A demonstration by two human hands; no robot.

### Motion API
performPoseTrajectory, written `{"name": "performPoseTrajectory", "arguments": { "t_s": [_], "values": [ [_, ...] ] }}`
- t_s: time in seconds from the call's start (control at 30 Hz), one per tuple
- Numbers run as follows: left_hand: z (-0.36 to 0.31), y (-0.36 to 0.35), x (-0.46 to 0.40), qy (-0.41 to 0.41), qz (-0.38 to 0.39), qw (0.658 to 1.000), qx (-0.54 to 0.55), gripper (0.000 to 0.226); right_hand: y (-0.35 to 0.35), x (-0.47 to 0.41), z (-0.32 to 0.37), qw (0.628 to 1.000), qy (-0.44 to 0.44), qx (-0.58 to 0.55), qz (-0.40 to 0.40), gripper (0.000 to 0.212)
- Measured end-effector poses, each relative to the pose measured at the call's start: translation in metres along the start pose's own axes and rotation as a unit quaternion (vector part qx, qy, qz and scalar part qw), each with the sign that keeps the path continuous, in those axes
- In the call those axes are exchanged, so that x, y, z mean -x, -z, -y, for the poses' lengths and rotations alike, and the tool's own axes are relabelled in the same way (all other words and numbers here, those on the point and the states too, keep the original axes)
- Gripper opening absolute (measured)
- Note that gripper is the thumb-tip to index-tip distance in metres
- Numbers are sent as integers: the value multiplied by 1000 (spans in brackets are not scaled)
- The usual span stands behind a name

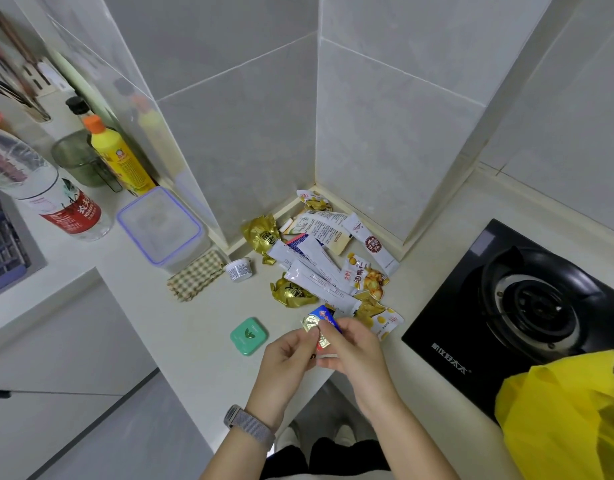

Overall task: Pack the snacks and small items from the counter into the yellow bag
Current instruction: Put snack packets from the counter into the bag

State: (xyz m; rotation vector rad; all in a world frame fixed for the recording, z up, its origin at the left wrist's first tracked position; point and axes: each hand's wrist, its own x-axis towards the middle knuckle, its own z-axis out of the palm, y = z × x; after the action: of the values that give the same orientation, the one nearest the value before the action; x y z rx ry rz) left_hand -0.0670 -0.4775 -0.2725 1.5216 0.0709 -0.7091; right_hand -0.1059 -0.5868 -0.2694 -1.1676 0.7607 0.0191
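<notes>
Both hands meet above the counter's front edge. My left hand (291, 351) pinches small gold-foil wrapped pieces (312, 323). My right hand (354, 351) grips a small blue packet (324, 315) together with other small wrappers. Behind them lies a pile of snacks (319, 268): white stick sachets, gold foil wrappers and yellow-printed packets, reaching into the tiled corner. A green tin (248, 335) lies left of my hands and a small white cup (239, 269) beyond it. The yellow bag (568, 420) sits at the lower right, partly over the stove.
A black gas stove (520, 306) fills the right side. On the left stand a lidded plastic box (160, 226), a checked cloth (196, 278), a lying water bottle (52, 195), a yellow bottle (122, 157) and a green glass jar (77, 157).
</notes>
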Motion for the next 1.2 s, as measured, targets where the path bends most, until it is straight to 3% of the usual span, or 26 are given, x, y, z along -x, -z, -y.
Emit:
{"name": "performPoseTrajectory", "arguments": {
  "t_s": [0.2,0.47,0.67,0.83,1.0,1.1,1.2],
  "values": [
    [-9,4,4,-2,-26,1000,15,32,-3,4,8,999,7,39,28,5],
    [-8,7,2,22,-63,998,-15,25,6,2,11,993,-24,84,78,10],
    [-4,16,-4,71,-109,992,5,27,30,-22,2,972,-11,224,68,6],
    [-4,20,-4,79,-114,990,23,27,46,-60,-23,913,71,402,0,34],
    [-5,22,-3,85,-123,988,29,27,40,-82,-37,836,101,539,8,56],
    [-5,24,-2,85,-129,988,31,25,35,-85,-41,780,112,615,-5,54],
    [-5,27,-1,84,-136,987,30,24,32,-87,-40,767,111,631,-22,42]
  ]
}}
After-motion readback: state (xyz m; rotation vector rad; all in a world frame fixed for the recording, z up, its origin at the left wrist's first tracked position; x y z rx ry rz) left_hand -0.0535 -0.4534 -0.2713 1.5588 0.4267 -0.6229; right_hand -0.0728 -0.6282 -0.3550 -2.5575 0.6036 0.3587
